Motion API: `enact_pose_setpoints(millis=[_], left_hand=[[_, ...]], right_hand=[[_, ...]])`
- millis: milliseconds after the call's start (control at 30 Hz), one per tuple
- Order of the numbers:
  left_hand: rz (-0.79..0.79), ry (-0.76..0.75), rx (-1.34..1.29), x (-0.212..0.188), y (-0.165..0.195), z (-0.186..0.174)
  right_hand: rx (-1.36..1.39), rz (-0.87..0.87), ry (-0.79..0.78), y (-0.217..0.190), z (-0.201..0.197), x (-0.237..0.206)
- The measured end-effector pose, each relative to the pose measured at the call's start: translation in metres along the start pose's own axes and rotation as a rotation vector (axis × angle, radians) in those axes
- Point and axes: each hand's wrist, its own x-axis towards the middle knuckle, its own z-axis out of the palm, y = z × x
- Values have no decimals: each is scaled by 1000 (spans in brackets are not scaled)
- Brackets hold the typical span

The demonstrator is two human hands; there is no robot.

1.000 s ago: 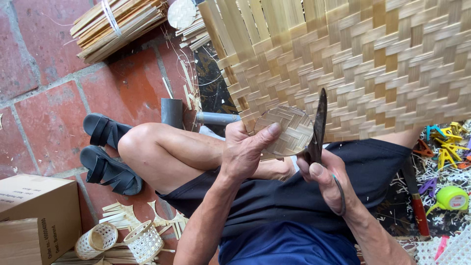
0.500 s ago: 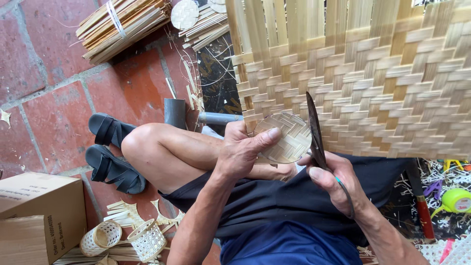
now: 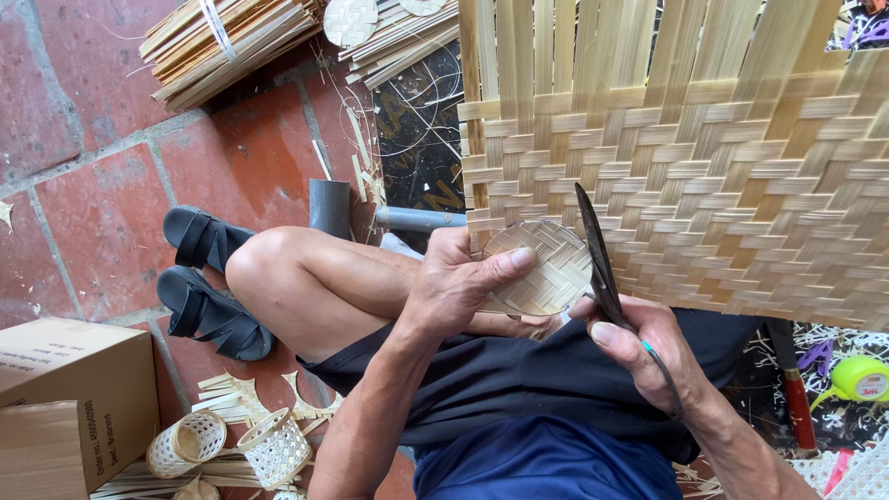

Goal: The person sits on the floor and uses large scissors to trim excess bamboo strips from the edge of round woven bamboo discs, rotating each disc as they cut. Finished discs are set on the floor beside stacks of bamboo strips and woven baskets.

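Left hand [image 3: 454, 287] is pinching a woven disc [image 3: 542, 268] below the mat [image 3: 704, 185], steadying its rim while right hand [image 3: 648, 352], fingers wrapped round shears [image 3: 597, 259], is meeting its edge.

This is a home bamboo-weaving workshop on a red brick floor [image 3: 102, 204]: bundles of bamboo strips [image 3: 222, 37], a large woven mat [image 3: 704, 176], small woven baskets [image 3: 231, 444], cardboard boxes [image 3: 65, 398] and scattered offcuts [image 3: 356, 139] lie around.
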Motion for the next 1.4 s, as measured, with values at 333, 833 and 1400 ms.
enact_pose_setpoints(millis=[333,833,1400], left_hand=[[-6,-43,184,0,16,-12],[-145,-21,11,-15,7,-12],[-246,-119,104,-12,16,-15]], right_hand=[[151,84,-170,-3,1,-1],[-29,97,-277,-14,-13,-7],[-339,35,-260,-17,-29,-8]])
